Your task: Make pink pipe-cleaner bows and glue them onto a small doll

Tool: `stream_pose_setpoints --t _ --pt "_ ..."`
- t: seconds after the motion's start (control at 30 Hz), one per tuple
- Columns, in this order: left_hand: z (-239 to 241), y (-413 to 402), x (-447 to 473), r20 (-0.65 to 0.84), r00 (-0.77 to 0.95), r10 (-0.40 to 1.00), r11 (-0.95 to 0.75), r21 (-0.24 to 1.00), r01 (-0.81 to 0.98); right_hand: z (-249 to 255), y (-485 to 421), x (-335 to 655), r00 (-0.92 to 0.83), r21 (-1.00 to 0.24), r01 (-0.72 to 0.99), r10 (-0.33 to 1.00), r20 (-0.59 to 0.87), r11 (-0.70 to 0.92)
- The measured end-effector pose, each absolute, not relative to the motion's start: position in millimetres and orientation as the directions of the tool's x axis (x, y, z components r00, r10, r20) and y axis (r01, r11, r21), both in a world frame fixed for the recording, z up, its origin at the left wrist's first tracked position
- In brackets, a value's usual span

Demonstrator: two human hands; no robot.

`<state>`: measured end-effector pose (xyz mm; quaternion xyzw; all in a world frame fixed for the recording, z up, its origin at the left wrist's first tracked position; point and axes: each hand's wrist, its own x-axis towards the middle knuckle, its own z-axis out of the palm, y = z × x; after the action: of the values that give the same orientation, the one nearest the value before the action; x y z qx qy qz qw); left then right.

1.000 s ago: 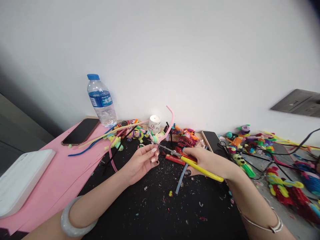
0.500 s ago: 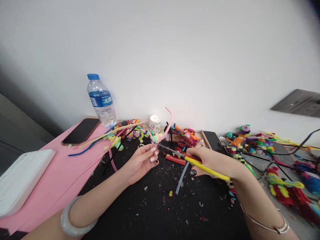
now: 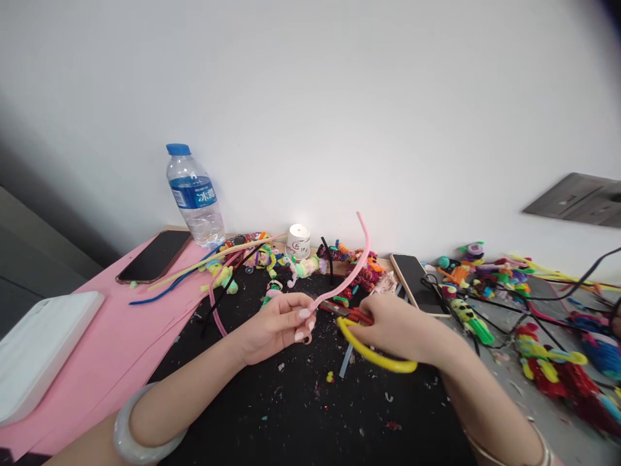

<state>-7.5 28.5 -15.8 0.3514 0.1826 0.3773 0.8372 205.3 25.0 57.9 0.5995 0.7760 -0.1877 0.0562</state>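
Observation:
My left hand (image 3: 277, 323) is closed in a pinch on the lower end of a pink pipe cleaner (image 3: 350, 268), which curves up and to the right above the black mat (image 3: 301, 414). My right hand (image 3: 395, 327) is closed on yellow-handled scissors (image 3: 373, 353). The scissor blades point left toward the pinched end of the pipe cleaner, and the two hands nearly touch.
A water bottle (image 3: 194, 197), a small lit candle cup (image 3: 298, 241) and a row of pipe-cleaner figures stand by the wall. One phone (image 3: 152, 257) lies on the pink paper (image 3: 97, 336), another phone (image 3: 417, 278) at right. More pipe-cleaner pieces and black cables (image 3: 533, 304) crowd the right side.
The pink pipe cleaner has swung to the right and now leans over my right hand. Both hands moved closer together and a little lower, and the scissors turned.

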Motion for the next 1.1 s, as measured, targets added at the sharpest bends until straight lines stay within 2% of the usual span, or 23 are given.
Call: stream_pose_setpoints --t 0.13,0.27,0.4,0.53,0.63,0.9,1.0,1.1 --pt "-19 30 -4 -0.05 0.485 0.873 0.298 0.841 -0.451 46 6 174 -0.217 -0.182 0.966 0.956 -0.198 0.181" --pt "-20 31 -3 -0.015 0.303 0.953 0.137 0.912 -0.387 44 -6 160 -0.226 -0.202 0.961 0.954 -0.197 0.186" --pt "-17 30 -2 0.049 0.169 0.984 -0.003 0.964 -0.265 46 -6 160 -0.202 -0.109 0.976 0.966 -0.163 0.186" --pt "-13 30 -2 0.088 0.083 0.993 -0.07 0.977 -0.2 44 -4 159 -0.162 -0.009 0.987 0.978 -0.13 0.162" --pt "-12 30 -2 0.099 0.069 0.993 -0.084 0.979 -0.188 34 -4 154 -0.159 -0.036 0.987 0.976 -0.15 0.155" --pt "-10 27 -2 0.143 0.091 0.986 -0.137 0.988 -0.065 15 0 146 -0.276 -0.284 0.932 0.949 -0.153 0.226" --pt "-11 25 -2 0.184 0.122 0.975 -0.183 0.983 -0.022 22 11 156 -0.314 -0.506 0.834 0.943 -0.111 0.218" --pt "-13 24 -3 0.239 0.17 0.956 -0.249 0.968 0.037 28 25 167 -0.297 -0.794 0.605 0.942 -0.153 0.061"
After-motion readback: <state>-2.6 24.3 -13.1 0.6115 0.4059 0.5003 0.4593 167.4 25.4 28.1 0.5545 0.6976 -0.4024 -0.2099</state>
